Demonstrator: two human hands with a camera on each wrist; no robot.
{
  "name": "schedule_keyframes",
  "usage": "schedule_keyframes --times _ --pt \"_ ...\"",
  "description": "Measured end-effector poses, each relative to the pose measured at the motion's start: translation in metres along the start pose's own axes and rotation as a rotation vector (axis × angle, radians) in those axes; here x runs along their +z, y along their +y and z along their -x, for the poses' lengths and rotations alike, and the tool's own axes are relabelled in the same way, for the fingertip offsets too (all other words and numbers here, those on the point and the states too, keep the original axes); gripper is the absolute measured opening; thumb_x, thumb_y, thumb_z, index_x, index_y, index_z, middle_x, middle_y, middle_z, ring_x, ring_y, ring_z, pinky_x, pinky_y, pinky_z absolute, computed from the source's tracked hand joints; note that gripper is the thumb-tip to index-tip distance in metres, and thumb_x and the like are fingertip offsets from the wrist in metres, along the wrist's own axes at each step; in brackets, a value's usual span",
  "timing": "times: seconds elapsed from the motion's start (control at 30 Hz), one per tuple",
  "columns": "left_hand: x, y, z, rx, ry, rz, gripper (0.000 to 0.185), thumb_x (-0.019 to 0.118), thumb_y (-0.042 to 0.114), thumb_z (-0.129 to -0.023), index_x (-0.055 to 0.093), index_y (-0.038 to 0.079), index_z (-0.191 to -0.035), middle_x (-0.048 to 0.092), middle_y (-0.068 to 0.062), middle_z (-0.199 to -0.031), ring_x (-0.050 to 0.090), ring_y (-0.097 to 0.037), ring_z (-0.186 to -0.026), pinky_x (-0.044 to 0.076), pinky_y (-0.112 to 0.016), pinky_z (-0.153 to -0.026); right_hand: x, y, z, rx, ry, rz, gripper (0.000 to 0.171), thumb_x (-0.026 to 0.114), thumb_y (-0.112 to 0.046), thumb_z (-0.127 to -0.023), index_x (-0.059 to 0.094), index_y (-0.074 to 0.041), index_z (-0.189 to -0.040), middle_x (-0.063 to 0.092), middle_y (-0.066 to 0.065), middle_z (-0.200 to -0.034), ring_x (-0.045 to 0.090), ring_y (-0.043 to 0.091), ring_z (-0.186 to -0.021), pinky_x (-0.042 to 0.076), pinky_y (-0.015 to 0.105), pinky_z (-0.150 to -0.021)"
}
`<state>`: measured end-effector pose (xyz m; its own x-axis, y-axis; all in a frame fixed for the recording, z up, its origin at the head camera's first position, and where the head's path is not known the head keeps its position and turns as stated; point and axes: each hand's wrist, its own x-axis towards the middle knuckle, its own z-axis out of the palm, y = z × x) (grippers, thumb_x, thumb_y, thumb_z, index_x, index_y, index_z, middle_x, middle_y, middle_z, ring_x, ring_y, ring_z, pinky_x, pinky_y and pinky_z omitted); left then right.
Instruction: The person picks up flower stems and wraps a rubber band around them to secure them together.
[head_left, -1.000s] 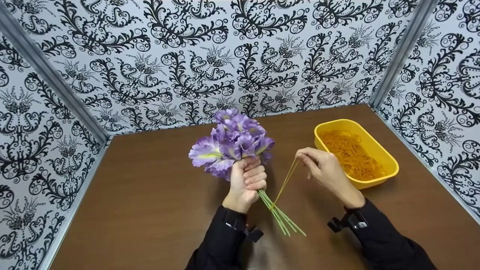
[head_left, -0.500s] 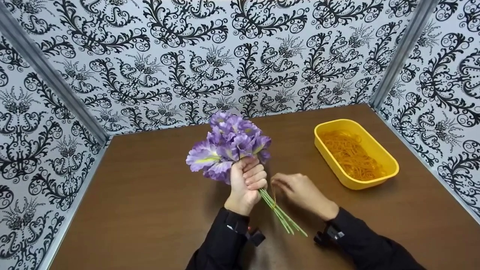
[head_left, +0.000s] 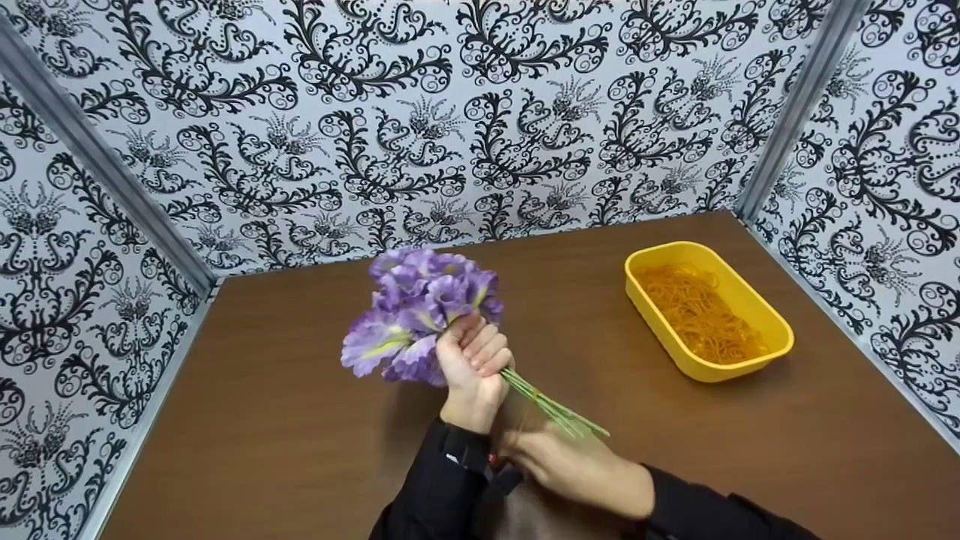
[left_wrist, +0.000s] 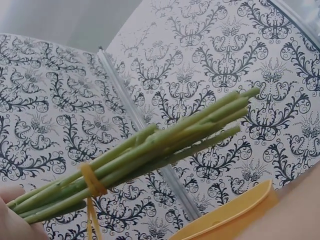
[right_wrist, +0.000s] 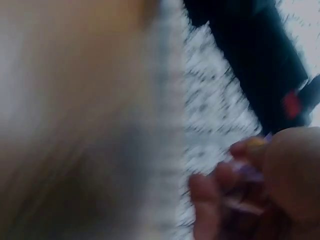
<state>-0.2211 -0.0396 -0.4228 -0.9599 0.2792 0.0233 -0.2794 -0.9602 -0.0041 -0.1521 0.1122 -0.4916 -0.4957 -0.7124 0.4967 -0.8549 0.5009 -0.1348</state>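
Observation:
My left hand (head_left: pixel 472 367) grips a bunch of purple artificial flowers (head_left: pixel 424 307) by the green stems (head_left: pixel 555 409), tilted with the blooms to the upper left. In the left wrist view a yellow rubber band (left_wrist: pixel 93 180) is looped around the stems, its strands stretching down out of that view. Below the stems, close to the left wrist, my right hand (head_left: pixel 574 469) pinches the far end of the band and is blurred by motion. The right wrist view is also blurred, with a yellow bit at the fingertips (right_wrist: pixel 240 149).
A yellow plastic tub (head_left: pixel 686 364) stands at the right of the brown table (head_left: pixel 300 442), with a heap of rubber bands (head_left: pixel 697 311) in it. Patterned panels (head_left: pixel 420 135) rise at the back and both sides. A black wrist strap (head_left: pixel 461 446) sits on the left sleeve.
My right hand has moved from beside the tub leftward and down, passing under the stems with the band. The flowers have shifted left and slightly down, the stems lying flatter.

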Motion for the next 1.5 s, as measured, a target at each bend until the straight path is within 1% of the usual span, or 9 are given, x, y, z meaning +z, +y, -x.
schedule_keyframes --times 0.1,0.17,0.47,0.7,0.87,1.1,1.23,1.37,1.5 --pt "0.001 0.004 0.002 0.063 -0.062 0.024 0.038 0.045 0.01 -0.089 0.02 0.021 -0.062 0.018 0.012 -0.049 0.012 -0.001 -0.042 0.012 -0.013 -0.035 -0.021 -0.015 -0.002 0.076 -0.142 -0.028 0.012 0.059 -0.018 -0.101 0.058 -0.02 -0.088 0.041 -0.012 -0.058 0.04 0.002 -0.046 0.028 0.02 -0.037" --pt "0.002 0.005 0.003 0.098 -0.091 0.035 0.039 0.045 0.01 -0.089 0.018 0.022 -0.064 0.015 0.012 -0.051 0.011 -0.001 -0.043 0.011 -0.013 -0.035 -0.034 -0.022 -0.002 0.088 -0.149 -0.001 0.015 0.06 -0.021 -0.101 0.057 -0.021 -0.087 0.042 -0.012 -0.056 0.042 0.006 -0.043 0.027 0.024 -0.035" --pt "0.003 0.007 0.001 0.18 -0.051 0.01 0.037 0.039 0.01 -0.091 0.019 0.021 -0.062 0.015 0.011 -0.05 0.009 -0.001 -0.043 0.009 -0.013 -0.036 -0.075 -0.032 0.0 -0.015 0.002 0.017 0.018 0.066 -0.026 -0.098 0.056 -0.023 -0.084 0.048 -0.015 -0.061 0.049 0.006 -0.047 0.023 0.02 -0.038" --pt "-0.001 0.004 0.0 0.15 -0.081 0.001 0.038 0.043 0.01 -0.089 0.017 0.021 -0.063 0.015 0.011 -0.05 0.008 -0.002 -0.044 0.009 -0.014 -0.036 -0.093 -0.025 0.0 -0.051 0.099 -0.068 0.007 0.063 -0.023 -0.101 0.062 -0.022 -0.093 0.051 -0.017 -0.07 0.045 -0.003 -0.057 0.034 0.011 -0.047" --pt "0.0 0.0 0.002 0.141 -0.109 -0.031 0.038 0.04 0.011 -0.089 0.015 0.021 -0.063 0.013 0.011 -0.05 0.008 -0.002 -0.043 0.01 -0.014 -0.036 -0.103 -0.022 0.0 -0.07 0.185 -0.081 0.012 0.056 -0.026 -0.105 0.064 -0.018 -0.099 0.058 -0.014 -0.076 0.05 -0.002 -0.06 0.041 0.011 -0.049" --pt "0.002 0.0 0.003 0.177 -0.088 -0.074 0.036 0.033 0.011 -0.092 0.014 0.02 -0.062 0.012 0.01 -0.05 0.007 -0.002 -0.043 0.011 -0.014 -0.035 -0.114 -0.022 0.0 -0.082 0.264 -0.108 0.019 0.052 -0.025 -0.107 0.066 -0.014 -0.101 0.065 -0.01 -0.081 0.055 -0.001 -0.061 0.045 0.013 -0.049" --pt "0.004 -0.003 0.005 0.128 -0.106 -0.071 0.036 0.037 0.011 -0.089 0.014 0.02 -0.063 0.013 0.011 -0.05 0.008 -0.002 -0.043 0.011 -0.013 -0.035 -0.119 -0.008 -0.002 -0.096 0.334 -0.169 0.019 0.05 -0.019 -0.107 0.066 -0.009 -0.101 0.071 -0.002 -0.089 0.066 0.006 -0.073 0.056 0.017 -0.066" --pt "0.007 -0.008 0.009 0.042 -0.108 -0.103 0.038 0.042 0.01 -0.088 0.018 0.021 -0.062 0.02 0.011 -0.047 0.01 -0.002 -0.042 0.014 -0.013 -0.035 -0.125 0.015 -0.006 -0.031 0.401 -0.202 0.025 0.047 -0.019 -0.108 0.067 -0.008 -0.1 0.073 0.003 -0.096 0.071 0.016 -0.085 0.055 0.018 -0.084" --pt "0.01 -0.013 0.014 -0.071 -0.136 -0.117 0.039 0.05 0.01 -0.087 0.022 0.021 -0.061 0.025 0.011 -0.047 0.012 -0.002 -0.042 0.016 -0.013 -0.034 -0.125 0.036 -0.009 0.086 0.399 -0.21 0.016 0.053 -0.015 -0.106 0.068 -0.009 -0.1 0.072 0.0 -0.093 0.068 0.013 -0.08 0.053 0.015 -0.08"
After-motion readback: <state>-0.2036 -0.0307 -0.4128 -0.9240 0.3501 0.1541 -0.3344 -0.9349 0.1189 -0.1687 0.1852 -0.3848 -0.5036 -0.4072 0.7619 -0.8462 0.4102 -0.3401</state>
